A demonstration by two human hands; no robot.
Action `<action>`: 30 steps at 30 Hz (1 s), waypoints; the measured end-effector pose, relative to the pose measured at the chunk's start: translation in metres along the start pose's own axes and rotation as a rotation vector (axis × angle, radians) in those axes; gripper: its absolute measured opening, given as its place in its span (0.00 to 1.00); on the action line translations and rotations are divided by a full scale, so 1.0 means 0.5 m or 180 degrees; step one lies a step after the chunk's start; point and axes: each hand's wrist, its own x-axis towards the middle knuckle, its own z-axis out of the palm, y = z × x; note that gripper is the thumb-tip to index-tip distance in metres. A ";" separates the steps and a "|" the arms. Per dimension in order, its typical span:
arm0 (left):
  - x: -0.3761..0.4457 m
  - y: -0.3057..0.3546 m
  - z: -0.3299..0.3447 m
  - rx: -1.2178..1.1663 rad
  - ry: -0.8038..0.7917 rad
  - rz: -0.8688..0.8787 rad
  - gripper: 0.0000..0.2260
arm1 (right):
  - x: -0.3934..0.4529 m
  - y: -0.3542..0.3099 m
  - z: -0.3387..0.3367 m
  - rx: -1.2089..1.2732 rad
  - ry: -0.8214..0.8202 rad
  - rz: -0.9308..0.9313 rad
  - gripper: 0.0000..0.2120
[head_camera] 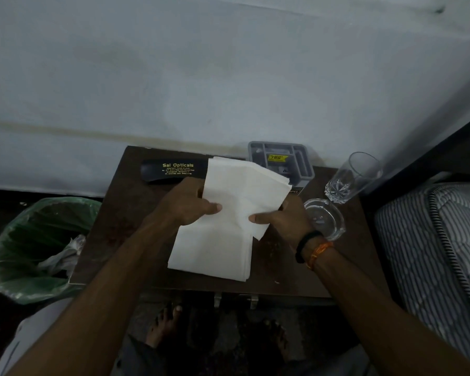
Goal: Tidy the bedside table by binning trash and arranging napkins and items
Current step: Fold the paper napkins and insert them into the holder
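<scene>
A stack of white napkins [228,213] is held over the middle of the dark brown desk [114,226] by both hands. The left hand [186,203] is closed on the stack's left edge, with the thumb pressed on top of the paper, and the right hand [285,218] is closed on its right edge, the thumb likewise laid on top. The lower part of the stack hangs down toward the desk's near edge; whether it touches the surface cannot be told. A black spectacle case [174,169] with yellow lettering is set along the far edge, partly covered by the napkins. A grey compartmented organizer [282,158] is seen at the far edge to the right of the case, with a yellow sticker on it. A clear drinking glass [350,177] is placed near the far right corner, and a glass ashtray [324,218] just in front of it, beside the right wrist. A bin lined with a green bag [36,245], with crumpled trash inside, is placed on the floor off the desk's left edge. A striped mattress [440,253] is seen beyond the right edge.
</scene>
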 end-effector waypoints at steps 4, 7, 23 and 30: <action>-0.007 0.019 -0.006 -0.0418 0.0071 0.0133 0.17 | 0.010 -0.022 -0.008 0.0336 -0.0062 -0.0031 0.21; -0.015 0.031 -0.015 -0.1097 -0.0208 0.0077 0.16 | 0.016 -0.046 -0.020 0.0787 -0.0276 0.0071 0.19; -0.017 0.041 -0.002 -0.1887 -0.0791 -0.0372 0.19 | 0.016 -0.065 -0.033 0.1338 -0.0689 0.0295 0.25; -0.015 0.044 0.013 -0.1824 -0.0268 -0.0141 0.18 | 0.014 -0.071 -0.022 0.1172 -0.0678 0.0145 0.30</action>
